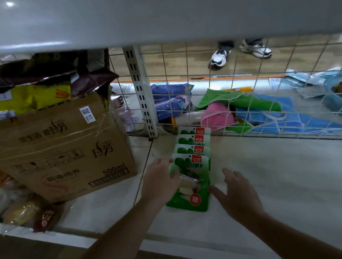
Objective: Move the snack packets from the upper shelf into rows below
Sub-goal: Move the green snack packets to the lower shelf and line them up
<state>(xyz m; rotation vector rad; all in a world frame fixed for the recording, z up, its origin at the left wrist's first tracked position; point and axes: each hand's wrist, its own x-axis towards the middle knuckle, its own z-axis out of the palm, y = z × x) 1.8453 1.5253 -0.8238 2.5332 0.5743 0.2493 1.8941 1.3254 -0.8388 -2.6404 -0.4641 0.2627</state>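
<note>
Leftward, a cardboard box (61, 148) stands near the snack packets (190, 155).

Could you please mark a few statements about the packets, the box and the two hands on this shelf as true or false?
1. The green packets lie in an overlapping row on the shelf. True.
2. The cardboard box stands to the right of them. False: it stands to their left.
3. The right hand grips a packet. False: it is open, fingers spread, beside the front packet.
4. The left hand holds the front packet at its left edge. True.
</note>
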